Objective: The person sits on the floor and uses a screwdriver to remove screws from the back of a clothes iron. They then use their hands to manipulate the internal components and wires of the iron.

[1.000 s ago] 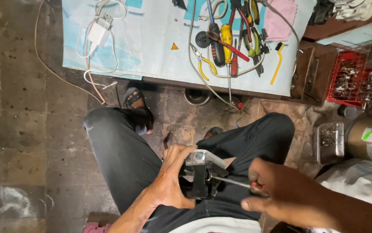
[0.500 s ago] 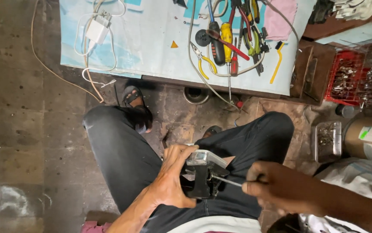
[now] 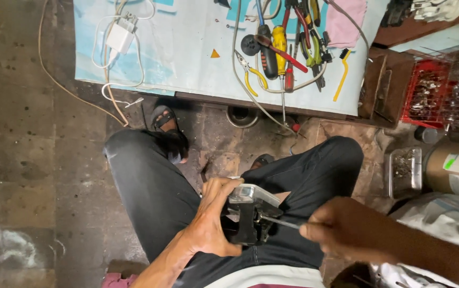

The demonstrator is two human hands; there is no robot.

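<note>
My left hand (image 3: 211,223) grips a small metal and black part (image 3: 251,213) over my lap, between my knees in dark trousers (image 3: 149,186). My right hand (image 3: 347,230) is closed around a thin metal tool (image 3: 280,222), likely a screwdriver, whose tip pokes into the right side of the part. Its handle is hidden inside the fist.
A low board with a pale blue sheet (image 3: 187,48) lies ahead, carrying a white charger with cable (image 3: 118,36), yellow pliers (image 3: 253,74), screwdrivers (image 3: 277,48) and a pink cloth (image 3: 347,24). A red crate of metal parts (image 3: 427,96) and a clear box (image 3: 405,170) stand right.
My right hand has pulled slightly right and down, so more of the thin tool shaft shows. The left hand and the part stay put.
</note>
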